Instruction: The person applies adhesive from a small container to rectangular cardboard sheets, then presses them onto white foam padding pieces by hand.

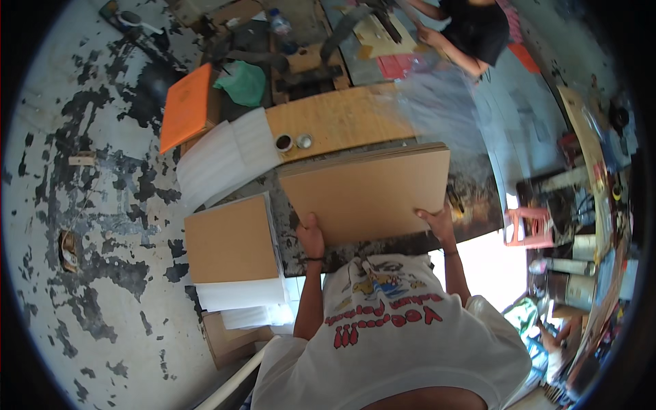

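A stack of brown cardboard sheets (369, 195) stands tilted up on the dark worktable in front of me. My left hand (311, 236) grips its lower left edge, thumb on the near face and fingers hidden behind. At the lower right edge my right hand (437, 220) holds the same stack, its thumb likewise on the near face. Several sheet edges show along the top of the stack. To the left of my left hand lies another pile topped with a brown cardboard sheet (231, 242), with white sheets beneath it.
Beyond the stack are a wooden board (342, 123), white foam sheeting (232, 157), a small cup of dark stuff (283, 142), an orange panel (186, 106) and a green plastic bag (242, 83). A co-worker (471, 34) stands at the far right. A pink stool (529, 227) stands right of the table.
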A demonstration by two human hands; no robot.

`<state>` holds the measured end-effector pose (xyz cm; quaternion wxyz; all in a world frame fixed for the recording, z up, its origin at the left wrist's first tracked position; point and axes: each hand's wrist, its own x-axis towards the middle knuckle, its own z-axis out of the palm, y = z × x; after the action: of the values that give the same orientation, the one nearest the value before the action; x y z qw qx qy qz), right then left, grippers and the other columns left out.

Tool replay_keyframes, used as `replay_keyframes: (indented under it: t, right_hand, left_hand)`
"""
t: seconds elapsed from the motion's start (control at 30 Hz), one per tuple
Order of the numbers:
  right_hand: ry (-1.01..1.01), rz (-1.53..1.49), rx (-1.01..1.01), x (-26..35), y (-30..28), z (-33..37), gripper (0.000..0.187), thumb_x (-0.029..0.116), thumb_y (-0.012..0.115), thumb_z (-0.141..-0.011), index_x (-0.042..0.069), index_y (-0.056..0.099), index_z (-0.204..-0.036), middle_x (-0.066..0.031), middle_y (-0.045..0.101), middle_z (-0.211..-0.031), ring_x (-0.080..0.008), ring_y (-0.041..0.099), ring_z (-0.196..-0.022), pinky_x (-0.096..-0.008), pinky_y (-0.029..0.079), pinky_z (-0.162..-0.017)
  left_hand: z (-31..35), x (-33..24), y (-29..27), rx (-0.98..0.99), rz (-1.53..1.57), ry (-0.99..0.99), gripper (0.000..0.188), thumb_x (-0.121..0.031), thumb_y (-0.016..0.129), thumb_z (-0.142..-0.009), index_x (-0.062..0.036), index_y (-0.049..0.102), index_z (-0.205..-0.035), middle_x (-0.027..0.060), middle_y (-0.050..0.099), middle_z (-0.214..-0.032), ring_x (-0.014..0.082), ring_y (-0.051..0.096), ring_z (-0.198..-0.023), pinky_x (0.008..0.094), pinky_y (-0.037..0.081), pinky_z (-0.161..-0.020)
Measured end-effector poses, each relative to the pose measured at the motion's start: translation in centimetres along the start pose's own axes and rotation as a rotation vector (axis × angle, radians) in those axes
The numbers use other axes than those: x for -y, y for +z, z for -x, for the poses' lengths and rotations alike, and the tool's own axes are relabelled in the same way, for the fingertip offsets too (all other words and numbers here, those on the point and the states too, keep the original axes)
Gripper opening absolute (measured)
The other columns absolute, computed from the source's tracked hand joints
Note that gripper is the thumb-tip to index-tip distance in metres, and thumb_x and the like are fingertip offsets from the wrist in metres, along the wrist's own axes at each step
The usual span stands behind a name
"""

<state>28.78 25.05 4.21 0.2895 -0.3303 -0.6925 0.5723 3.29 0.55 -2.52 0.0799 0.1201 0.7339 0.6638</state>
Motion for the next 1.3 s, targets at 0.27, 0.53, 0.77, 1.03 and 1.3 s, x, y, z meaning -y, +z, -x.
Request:
replay_keyframes:
  t: [0.27,0.53,0.77,1.03,1.3]
  right_hand:
    - [0.125,0.233,-0.155,3.2,-3.3,-9.9,0.065,0.047,0.076,-0.083,-0.007,0.062,-0.116,-0.0177,0.072,-0.100,-0.0221,0.069,-0.093,-0.0356,0.054,-0.083]
    - [0.149,0.257,-0.101,2.2,-2.2,-23.3,0.067,0.052,0.069,-0.087,-0.009,0.065,-0.113,-0.0178,0.072,-0.097,-0.0225,0.070,-0.089,-0.0338,0.054,-0.079]
    - [0.241,0.346,-0.006,1.6,-1.7,-26.5,0.068,0.056,0.069,-0.085,-0.008,0.066,-0.110,-0.0187,0.072,-0.095,-0.0235,0.070,-0.088,-0.0329,0.053,-0.079]
    - [0.158,-0.050,0.213,13.0,-5.1,-20.1,0.084,0.062,0.062,-0.089,-0.006,0.049,-0.135,-0.0155,0.063,-0.123,-0.0207,0.060,-0.114,-0.0308,0.045,-0.094]
    - [0.001,-0.148,0.635,16.7,-4.4,-13.8,0.105,0.068,0.065,-0.083,-0.004,0.028,-0.150,-0.0171,0.046,-0.142,-0.0245,0.051,-0.126,-0.0381,0.040,-0.104]
  left_hand:
    - [-6.4,-8.2,7.4,0.256,-0.040,-0.172,0.052,-0.041,0.056,-0.099,0.0080,0.058,-0.116,0.0201,0.069,-0.110,0.0324,0.066,-0.104,0.0394,0.048,-0.090]
    - [-18.3,-8.0,15.3,0.259,-0.415,-0.032,0.060,-0.047,0.054,-0.097,0.0117,0.060,-0.105,0.0315,0.067,-0.099,0.0475,0.062,-0.101,0.0456,0.050,-0.084]
    - [-19.6,-6.0,15.6,0.191,-0.340,-0.134,0.069,-0.055,0.056,-0.094,0.0115,0.062,-0.113,0.0297,0.067,-0.109,0.0443,0.061,-0.109,0.0441,0.047,-0.091]
    - [-11.5,-7.7,13.0,0.177,0.045,-0.419,0.065,-0.051,0.056,-0.097,0.0062,0.056,-0.128,0.0132,0.065,-0.122,0.0239,0.063,-0.110,0.0341,0.049,-0.092]
    - [-3.6,-5.1,9.9,0.221,0.405,-0.661,0.065,-0.055,0.042,-0.102,0.0001,0.052,-0.135,0.0084,0.062,-0.125,0.0163,0.062,-0.109,0.0317,0.052,-0.092]
